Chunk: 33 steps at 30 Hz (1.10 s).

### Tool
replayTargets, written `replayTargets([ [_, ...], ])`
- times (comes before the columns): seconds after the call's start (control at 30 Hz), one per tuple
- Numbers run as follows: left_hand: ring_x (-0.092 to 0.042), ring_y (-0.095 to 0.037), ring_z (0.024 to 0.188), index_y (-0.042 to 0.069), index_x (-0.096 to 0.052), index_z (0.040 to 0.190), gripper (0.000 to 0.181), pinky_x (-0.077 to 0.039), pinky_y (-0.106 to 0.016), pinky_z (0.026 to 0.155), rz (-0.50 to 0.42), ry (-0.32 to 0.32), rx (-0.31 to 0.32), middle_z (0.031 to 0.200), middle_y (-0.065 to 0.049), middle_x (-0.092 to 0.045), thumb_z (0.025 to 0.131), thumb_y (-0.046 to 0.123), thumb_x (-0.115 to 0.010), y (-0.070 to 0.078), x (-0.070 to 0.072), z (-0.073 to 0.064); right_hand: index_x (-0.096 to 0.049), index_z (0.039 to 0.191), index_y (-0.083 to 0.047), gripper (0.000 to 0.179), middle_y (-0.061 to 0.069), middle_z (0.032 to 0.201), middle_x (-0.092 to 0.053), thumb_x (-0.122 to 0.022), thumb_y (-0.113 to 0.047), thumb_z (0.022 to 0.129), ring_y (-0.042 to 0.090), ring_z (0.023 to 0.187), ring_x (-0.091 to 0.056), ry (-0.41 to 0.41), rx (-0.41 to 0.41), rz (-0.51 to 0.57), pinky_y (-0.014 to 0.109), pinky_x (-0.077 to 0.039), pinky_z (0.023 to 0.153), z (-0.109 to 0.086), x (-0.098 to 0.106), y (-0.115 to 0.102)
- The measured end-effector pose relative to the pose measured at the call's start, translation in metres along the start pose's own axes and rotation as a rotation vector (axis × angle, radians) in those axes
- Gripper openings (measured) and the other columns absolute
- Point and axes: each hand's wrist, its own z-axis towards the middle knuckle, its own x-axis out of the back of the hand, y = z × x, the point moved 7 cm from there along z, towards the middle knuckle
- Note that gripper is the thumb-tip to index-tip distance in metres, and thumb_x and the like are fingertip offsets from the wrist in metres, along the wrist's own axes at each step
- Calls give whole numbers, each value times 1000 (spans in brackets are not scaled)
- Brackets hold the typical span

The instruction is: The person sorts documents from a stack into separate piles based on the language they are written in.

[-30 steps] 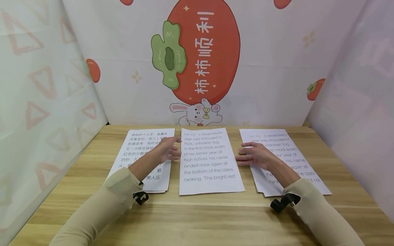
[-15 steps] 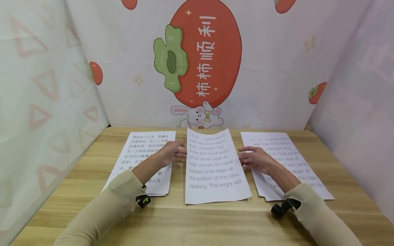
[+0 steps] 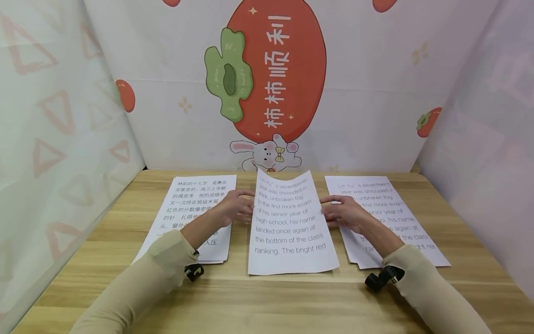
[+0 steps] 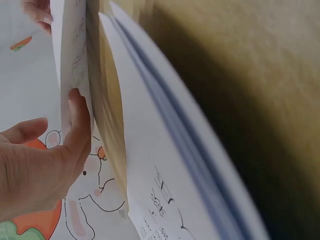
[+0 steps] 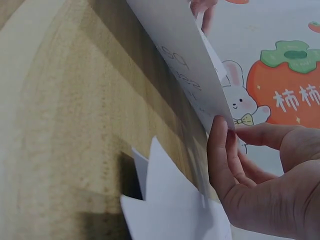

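In the head view, a sheet of paper printed with English text bows upward in the middle, its far corners raised. My left hand holds its left edge; in the left wrist view the fingers lie against the underside, with the thumb on the other side. At the right edge my right hand pinches the sheet between thumb and fingers, as the right wrist view shows. A stack of Chinese-printed paper lies beneath the left forearm, and a stack of English-printed paper beneath the right.
The wooden table reaches back to a white backdrop with a large persimmon and a rabbit printed on it. White cloth panels flank both sides. Corners of the side stacks curl up in the wrist views.
The middle sheet lay flat between my hands a second ago; it has since risen and curved. My hands have moved in to its edges, the left one rightward.
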Motion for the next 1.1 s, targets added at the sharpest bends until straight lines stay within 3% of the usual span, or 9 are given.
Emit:
replayTargets([
  [0.1,-67,-23,81,7,-51,149,62,-65,-37,76,12,-12,-21,102,-15,-68,89,-7,-60,-2,-3,1,-47,145,7,52,7,100,-74,-65,-3,97,16,87,-72,-5,0,-7,30,-65,77,0,-1,-1],
  [0.37,-67,-24,81,9,-45,155,74,-65,-33,68,5,-37,-39,125,-24,-67,88,-18,-60,-2,-7,1,-45,146,6,51,7,102,-67,-63,0,98,15,86,-69,-14,2,-17,28,-65,74,-1,-2,-2],
  [0.5,-67,-22,77,8,-43,155,75,-62,-29,63,3,-45,-63,123,-25,-69,88,-20,-59,2,-5,0,-46,145,5,50,6,104,-66,-64,0,98,14,85,-68,3,6,-25,26,-63,71,0,0,-4],
  [0.67,-70,-21,77,7,-41,156,75,-64,-30,65,-15,-60,-78,119,-25,-69,88,-19,-60,9,-8,-1,-45,147,5,53,5,106,-64,-64,0,98,11,83,-66,10,29,-26,24,-62,69,-2,4,-10],
  [0.87,-73,-25,78,7,-42,156,74,-66,-38,72,-62,-83,-91,120,-28,-69,89,-19,-61,17,-22,0,-47,147,4,52,4,107,-63,-64,0,98,12,85,-66,35,49,-39,28,-63,75,-7,21,-16],
  [1.1,-73,-26,80,6,-44,155,68,-66,-41,77,-145,-102,-99,113,-27,-70,92,-16,-61,26,-49,5,-47,148,3,51,4,114,-63,-65,-4,100,13,92,-69,44,82,-45,30,-64,81,-16,49,-20],
])
